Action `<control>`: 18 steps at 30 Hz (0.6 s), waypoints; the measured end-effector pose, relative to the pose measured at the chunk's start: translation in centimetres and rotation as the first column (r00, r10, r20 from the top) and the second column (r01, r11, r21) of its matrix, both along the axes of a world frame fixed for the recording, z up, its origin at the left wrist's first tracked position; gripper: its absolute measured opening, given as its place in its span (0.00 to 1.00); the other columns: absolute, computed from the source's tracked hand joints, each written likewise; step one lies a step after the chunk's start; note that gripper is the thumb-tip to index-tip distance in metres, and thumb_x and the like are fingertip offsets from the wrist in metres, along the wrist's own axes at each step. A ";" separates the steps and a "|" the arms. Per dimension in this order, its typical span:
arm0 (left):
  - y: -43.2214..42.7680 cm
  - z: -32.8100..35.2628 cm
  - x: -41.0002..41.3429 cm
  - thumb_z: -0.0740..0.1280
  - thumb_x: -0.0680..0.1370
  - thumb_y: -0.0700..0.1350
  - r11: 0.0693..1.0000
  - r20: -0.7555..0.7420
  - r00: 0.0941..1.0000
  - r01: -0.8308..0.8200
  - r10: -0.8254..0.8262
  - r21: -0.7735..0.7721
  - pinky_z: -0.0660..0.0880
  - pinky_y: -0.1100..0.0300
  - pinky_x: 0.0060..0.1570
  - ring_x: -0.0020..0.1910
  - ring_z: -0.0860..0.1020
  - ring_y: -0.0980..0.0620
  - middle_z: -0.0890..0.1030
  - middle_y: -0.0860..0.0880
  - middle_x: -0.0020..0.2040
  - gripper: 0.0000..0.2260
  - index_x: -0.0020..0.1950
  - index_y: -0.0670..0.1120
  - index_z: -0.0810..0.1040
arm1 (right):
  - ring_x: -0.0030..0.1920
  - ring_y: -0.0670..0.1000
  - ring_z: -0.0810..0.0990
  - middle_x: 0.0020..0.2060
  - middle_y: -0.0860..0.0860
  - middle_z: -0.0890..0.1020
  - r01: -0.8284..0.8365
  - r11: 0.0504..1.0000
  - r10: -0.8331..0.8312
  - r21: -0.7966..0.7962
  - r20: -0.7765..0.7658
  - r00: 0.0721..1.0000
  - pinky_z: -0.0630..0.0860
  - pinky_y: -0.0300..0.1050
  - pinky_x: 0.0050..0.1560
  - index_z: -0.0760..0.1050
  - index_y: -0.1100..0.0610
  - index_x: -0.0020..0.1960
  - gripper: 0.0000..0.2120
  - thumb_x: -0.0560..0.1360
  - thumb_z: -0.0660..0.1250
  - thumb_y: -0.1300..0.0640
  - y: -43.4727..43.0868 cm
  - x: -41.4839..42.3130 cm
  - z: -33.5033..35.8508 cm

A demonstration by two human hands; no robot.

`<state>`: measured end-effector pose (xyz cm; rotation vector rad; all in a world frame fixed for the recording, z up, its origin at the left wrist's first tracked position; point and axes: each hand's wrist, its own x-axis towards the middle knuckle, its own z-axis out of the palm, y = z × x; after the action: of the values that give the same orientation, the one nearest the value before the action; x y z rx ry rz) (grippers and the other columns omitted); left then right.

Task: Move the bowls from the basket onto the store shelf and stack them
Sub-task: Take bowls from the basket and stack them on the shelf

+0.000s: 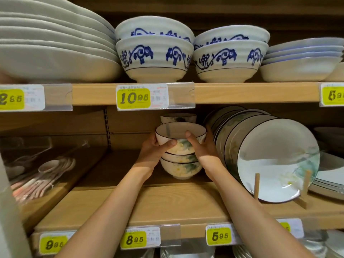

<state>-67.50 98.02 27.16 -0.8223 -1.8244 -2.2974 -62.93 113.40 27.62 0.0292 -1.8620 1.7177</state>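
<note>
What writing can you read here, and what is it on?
"10 95": upper middle tag.
"8 95": lower middle tag.
"5 95": lower right tag.
"9 95": lower left tag.
"88", first digit cut off: upper left tag.
"5 9", cut off: upper right tag.
Small print on all: too blurred.

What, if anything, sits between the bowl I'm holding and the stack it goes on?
Nothing visible. The bowl, gripped by the left hand and right hand, is directly above the two stacked bowls. The upright plates stand close beside the right hand, but not in the path.
</note>
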 end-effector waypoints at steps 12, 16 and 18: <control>0.2 -1.3 -1.1 0.75 0.66 0.48 0.995 0.041 0.998 0.049 -0.046 -0.081 0.77 0.70 0.41 0.50 0.83 0.61 0.85 0.57 0.50 0.22 0.58 0.51 0.77 | 0.68 0.50 0.69 0.72 0.50 0.69 0.018 0.999 -0.012 -0.032 0.156 0.988 0.62 0.41 0.59 0.59 0.48 0.75 0.39 0.70 0.66 0.34 0.6 -1.3 -1.2; 0.3 -1.7 -1.3 0.75 0.66 0.49 0.994 0.060 0.997 0.046 -0.040 -0.103 0.77 0.70 0.42 0.51 0.82 0.60 0.85 0.56 0.51 0.22 0.59 0.51 0.77 | 0.69 0.52 0.69 0.71 0.50 0.69 0.026 0.999 -0.019 -0.038 0.174 0.985 0.62 0.41 0.59 0.60 0.49 0.75 0.38 0.70 0.66 0.34 0.8 -1.6 -1.4; 0.1 -1.8 -1.4 0.75 0.66 0.50 0.992 0.064 0.997 0.041 -0.034 -0.120 0.77 0.70 0.42 0.51 0.82 0.60 0.85 0.56 0.52 0.22 0.59 0.52 0.77 | 0.70 0.52 0.68 0.72 0.50 0.68 0.029 0.999 -0.023 -0.033 0.179 0.984 0.62 0.41 0.59 0.59 0.49 0.76 0.39 0.71 0.66 0.34 0.7 -1.7 -1.5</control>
<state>-68.87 98.17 25.36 -0.8165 -2.0092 -2.2778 -64.60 114.13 26.08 -0.1682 -1.9495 1.7854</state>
